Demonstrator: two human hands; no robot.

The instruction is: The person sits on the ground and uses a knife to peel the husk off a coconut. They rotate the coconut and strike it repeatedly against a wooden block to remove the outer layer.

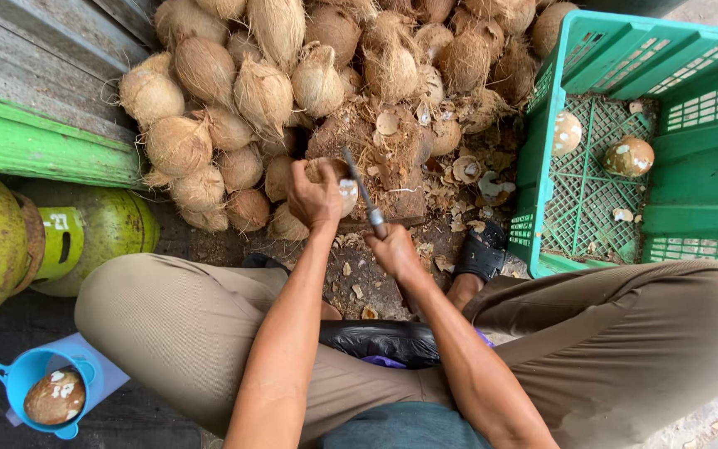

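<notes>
Left hand (313, 195) grips a partly peeled coconut (338, 179) on the wooden chopping block (392, 179). Right hand (394, 249) is closed round the handle of a knife (363, 193) whose blade lies against the coconut. Husked coconuts (234, 91) are piled beyond; a green crate (675, 216) on the right holds two peeled ones.

place: coconut-husking yard | signs: husked coconuts (292, 75) heap, green crate (691, 158), gas cylinder (97, 237)

Rough fibrous coconuts (263, 96), slotted plastic crate (691, 158)
</notes>
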